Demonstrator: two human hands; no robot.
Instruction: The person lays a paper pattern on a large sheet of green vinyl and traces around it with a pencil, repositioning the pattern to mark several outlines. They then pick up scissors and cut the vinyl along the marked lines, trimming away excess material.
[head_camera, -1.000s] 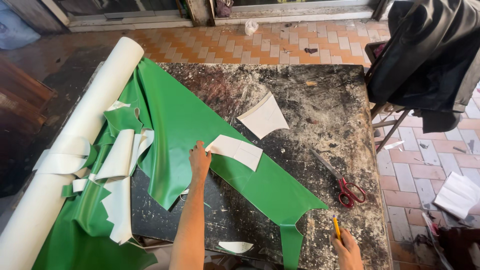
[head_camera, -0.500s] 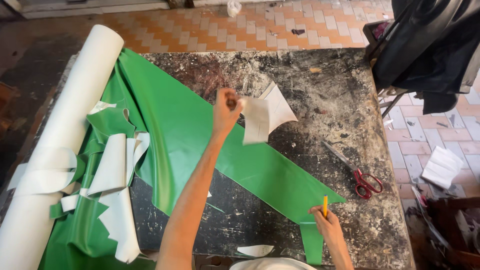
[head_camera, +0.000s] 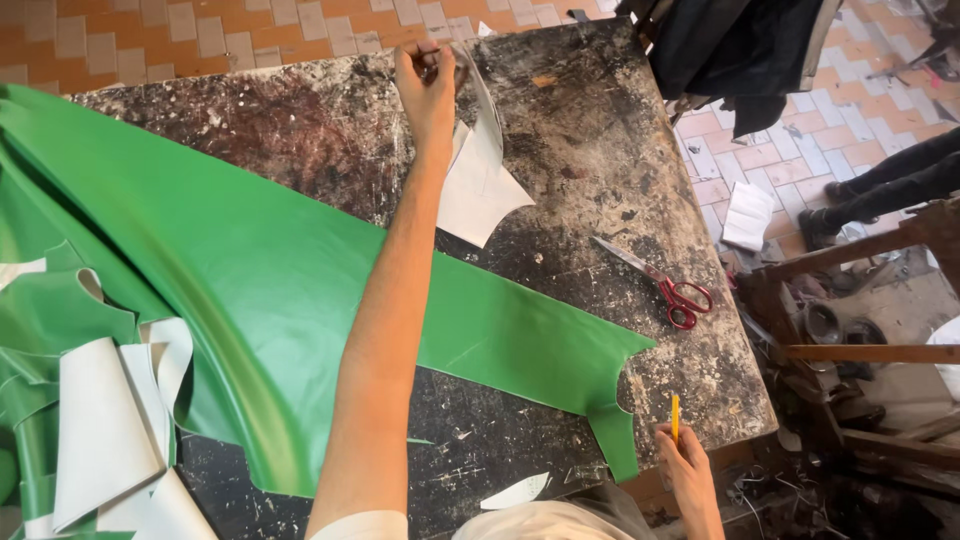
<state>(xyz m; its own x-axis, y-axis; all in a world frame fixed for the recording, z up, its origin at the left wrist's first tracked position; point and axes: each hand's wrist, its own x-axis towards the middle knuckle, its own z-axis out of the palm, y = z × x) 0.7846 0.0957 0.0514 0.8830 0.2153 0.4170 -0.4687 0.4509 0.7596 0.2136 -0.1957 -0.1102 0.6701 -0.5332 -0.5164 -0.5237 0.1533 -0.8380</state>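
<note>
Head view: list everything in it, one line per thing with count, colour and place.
Worktable: one, dark and paint-spattered, centre.
Green sheet: one, green, across the table's left and middle.
Offcuts: several, green with white backing, lower left.
White pattern pieces: at least two, white, far side, held at the top.
White scrap: one, white, near edge.
Scissors: one, red-handled, table's right.
Dark cloth: one, black, top right.
Paper: one, white, on the tiled floor.
Another person's legs: dark, far right.
Left hand: pinching the pattern pieces.
Right hand: holding a yellow pencil.
</note>
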